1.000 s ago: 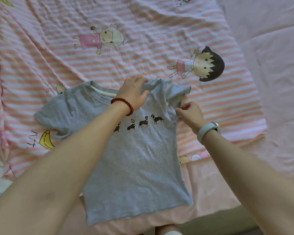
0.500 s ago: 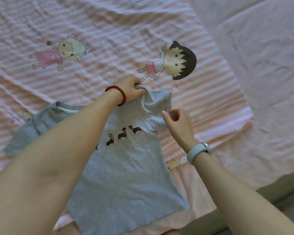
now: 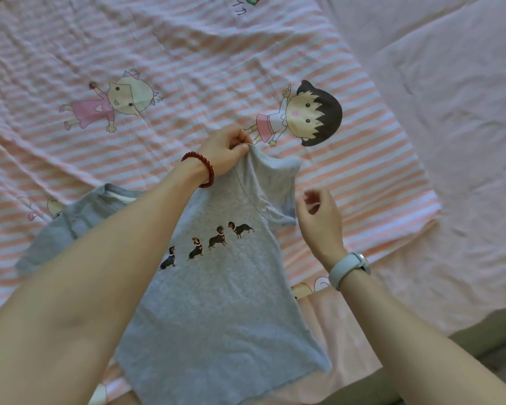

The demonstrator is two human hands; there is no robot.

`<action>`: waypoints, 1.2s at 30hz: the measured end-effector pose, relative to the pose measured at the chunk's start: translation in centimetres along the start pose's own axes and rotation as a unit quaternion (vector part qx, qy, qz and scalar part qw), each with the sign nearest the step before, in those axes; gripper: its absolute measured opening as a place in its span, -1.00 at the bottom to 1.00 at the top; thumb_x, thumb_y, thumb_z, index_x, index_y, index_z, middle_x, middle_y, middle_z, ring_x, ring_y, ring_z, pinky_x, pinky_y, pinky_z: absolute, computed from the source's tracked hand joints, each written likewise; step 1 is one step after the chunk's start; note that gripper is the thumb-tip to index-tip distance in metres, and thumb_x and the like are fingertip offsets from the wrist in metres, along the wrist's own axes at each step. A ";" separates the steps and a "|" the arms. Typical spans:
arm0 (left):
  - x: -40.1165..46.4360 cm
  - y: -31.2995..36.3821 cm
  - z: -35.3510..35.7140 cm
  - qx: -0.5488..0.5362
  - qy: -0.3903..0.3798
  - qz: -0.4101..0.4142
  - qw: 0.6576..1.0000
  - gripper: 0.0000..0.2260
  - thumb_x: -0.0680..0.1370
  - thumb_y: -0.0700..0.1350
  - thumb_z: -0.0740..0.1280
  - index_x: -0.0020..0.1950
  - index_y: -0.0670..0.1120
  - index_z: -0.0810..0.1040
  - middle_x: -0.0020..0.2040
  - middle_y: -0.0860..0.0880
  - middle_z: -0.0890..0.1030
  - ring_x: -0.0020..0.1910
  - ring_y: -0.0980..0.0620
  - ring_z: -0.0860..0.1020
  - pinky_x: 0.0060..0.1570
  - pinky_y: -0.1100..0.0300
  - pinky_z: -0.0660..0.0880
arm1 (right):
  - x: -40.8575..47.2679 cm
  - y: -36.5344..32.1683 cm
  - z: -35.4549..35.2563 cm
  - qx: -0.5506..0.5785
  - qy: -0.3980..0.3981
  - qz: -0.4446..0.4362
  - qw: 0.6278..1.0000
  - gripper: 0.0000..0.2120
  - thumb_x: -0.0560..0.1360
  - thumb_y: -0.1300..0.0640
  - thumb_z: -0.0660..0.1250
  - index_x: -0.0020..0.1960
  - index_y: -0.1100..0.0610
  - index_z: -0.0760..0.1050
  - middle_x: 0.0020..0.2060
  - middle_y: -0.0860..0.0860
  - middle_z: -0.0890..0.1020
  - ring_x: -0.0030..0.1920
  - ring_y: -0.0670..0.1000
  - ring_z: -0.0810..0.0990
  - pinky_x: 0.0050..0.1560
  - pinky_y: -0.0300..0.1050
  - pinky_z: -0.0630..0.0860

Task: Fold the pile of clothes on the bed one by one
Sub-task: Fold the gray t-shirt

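Observation:
A grey T-shirt [image 3: 216, 302] with a row of small dog prints lies face up on the bed, its hem toward me. My left hand [image 3: 225, 150], with a red bead bracelet at the wrist, pinches the shirt's right shoulder and lifts it off the bed. The right sleeve [image 3: 278, 182] hangs folded below that grip. Beside the sleeve's edge hovers my right hand [image 3: 319, 217], a white watch on its wrist, fingers loosely curled and holding nothing. My left forearm hides part of the shirt's collar and left side.
A pink-and-white striped sheet [image 3: 187, 68] with cartoon girls is spread under the shirt. Plain pink bedding [image 3: 450, 112] covers the right side. The bed's near edge [image 3: 479, 325] runs along the lower right.
My left hand went from lying on the collar to pinching the right shoulder and raising it. My right hand has let go of the sleeve and drawn slightly away.

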State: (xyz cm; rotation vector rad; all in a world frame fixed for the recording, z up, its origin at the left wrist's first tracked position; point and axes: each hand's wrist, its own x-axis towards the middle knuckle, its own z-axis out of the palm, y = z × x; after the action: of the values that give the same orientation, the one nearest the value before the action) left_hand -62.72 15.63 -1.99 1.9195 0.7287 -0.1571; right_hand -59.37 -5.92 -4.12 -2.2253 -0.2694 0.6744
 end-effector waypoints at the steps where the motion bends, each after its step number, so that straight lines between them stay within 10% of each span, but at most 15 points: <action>1: 0.0 -0.1 0.1 0.006 0.003 0.004 1.000 -0.85 0.57 -0.26 0.21 -0.09 -0.03 0.47 -0.05 -0.01 0.57 0.01 0.04 0.52 0.07 0.16 0.44 | 0.7 -0.7 0.0 0.024 -0.015 -0.004 1.000 -0.78 0.51 0.10 0.26 0.13 0.15 0.43 -0.07 0.00 0.50 -0.05 -0.01 0.48 -0.02 -0.13 0.45; 6: -0.5 0.3 0.2 0.014 0.002 0.031 0.999 -0.88 0.56 -0.28 0.22 -0.05 -0.08 0.49 -0.09 0.08 0.53 -0.01 0.11 0.50 0.01 0.32 0.40 | 5.2 -3.8 0.2 0.167 -0.073 0.097 0.978 -0.80 0.48 0.17 0.30 -0.07 0.34 0.50 -0.15 0.27 0.56 -0.14 0.08 0.51 -0.07 -0.08 0.49; 10: -0.6 0.6 0.3 0.019 0.044 0.039 0.998 -0.88 0.54 -0.26 0.25 -0.07 -0.06 0.51 -0.06 0.04 0.57 -0.03 0.13 0.50 -0.02 0.37 0.39 | 6.4 -4.5 -0.4 0.107 -0.053 0.037 0.992 -0.82 0.51 0.17 0.22 -0.27 0.15 0.36 -0.37 -0.02 0.39 -0.32 -0.07 0.35 -0.33 -0.25 0.30; 18: -1.4 0.9 2.1 0.206 0.232 0.002 0.951 -0.80 0.56 -0.14 0.20 0.13 -0.02 0.54 0.19 0.02 0.49 0.24 -0.01 0.36 0.18 0.08 0.21 | 7.2 -3.8 -1.1 0.143 -0.090 0.062 0.984 -0.60 0.52 -0.03 0.27 0.25 0.16 0.34 0.08 0.09 0.51 0.02 0.07 0.55 0.02 0.00 0.55; 21: -4.7 0.3 3.2 0.170 0.288 0.055 0.941 -0.78 0.52 -0.19 0.21 0.12 -0.10 0.55 0.09 -0.09 0.52 0.11 -0.08 0.45 0.03 0.11 0.28 | 5.5 -3.1 -0.7 0.117 -0.123 0.071 0.983 -0.67 0.47 -0.02 0.33 0.10 0.18 0.44 -0.02 0.07 0.55 -0.07 0.03 0.56 -0.12 -0.08 0.55; 26: -10.1 -2.8 5.2 0.333 0.141 -0.015 0.932 -0.60 0.56 0.00 0.15 0.40 0.00 0.35 0.43 -0.12 0.31 0.41 -0.16 0.23 0.31 -0.16 0.15 | 3.7 -2.3 0.4 0.051 -0.153 0.074 0.984 -0.77 0.48 0.12 0.26 -0.26 0.27 0.40 -0.36 0.21 0.40 -0.28 0.07 0.42 -0.28 0.01 0.40; 30: -10.0 -4.2 4.8 0.343 -0.006 -0.118 0.932 -0.50 0.61 0.12 0.04 0.52 0.16 -0.06 0.55 -0.01 -0.14 0.50 -0.08 -0.23 0.42 -0.16 -0.20 | 1.9 -3.0 0.7 -0.070 -0.051 -0.056 0.995 -0.74 0.58 0.12 0.13 -0.27 0.14 0.22 -0.43 -0.02 0.29 -0.42 -0.01 0.27 -0.40 -0.08 0.18; 36: -12.2 -4.3 1.2 -0.088 0.134 -0.105 0.981 -0.73 0.62 -0.09 0.15 0.30 -0.06 0.46 0.32 -0.03 0.46 0.28 0.07 0.39 0.28 0.15 0.33 | -2.7 -5.6 1.7 -0.178 0.031 -0.374 0.910 -0.71 0.56 0.11 0.08 0.05 0.21 0.52 -0.44 0.05 0.52 -0.55 0.10 0.40 -0.57 -0.24 0.11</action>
State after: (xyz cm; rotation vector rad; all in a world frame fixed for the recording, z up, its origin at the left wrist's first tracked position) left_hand -74.69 10.69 -0.82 1.7098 1.0905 0.0363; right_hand -62.41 -2.12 0.15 -2.2134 -1.2175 0.1308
